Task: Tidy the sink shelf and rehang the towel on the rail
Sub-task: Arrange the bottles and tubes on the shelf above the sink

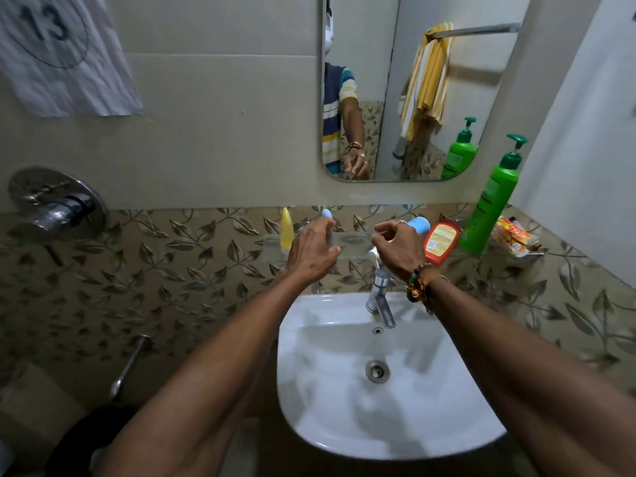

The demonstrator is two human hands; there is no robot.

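2 bare forearms are stretched over the white sink (378, 407) toward the glass shelf (351, 241) fixed to the leaf-patterned tiles. The left hand (311, 251) is held at the shelf's left part, its fingers curled round a clear container with a light-blue top (327, 215), which is kept roughly upright. The right hand (399, 249) is raised just beside it, apart from the left, with the fingers curled and the thumb brought near the forefinger; whether anything is pinched there cannot be told. Beaded bracelets (418, 284) are worn on that wrist.

On the shelf, a yellow bottle (286, 228) is stood upright to the left of the left hand. A light-blue cap (419, 224) is seen just beyond the right hand, and an orange-red bottle (441, 242) is leaned next to it. A green pump bottle (492, 208) is stood further right, with an orange packet (514, 235) laid at the shelf's right end.

The towel (426, 80), striped yellow and white, is seen only in the mirror (385, 98): it is draped in a bunch over one end of the rail (478, 29). A chrome tap (380, 297) is mounted at the back of the sink. A sheet marked 13 (51, 46) is hung on the wall at upper left, above a chrome wall mixer (55, 204).
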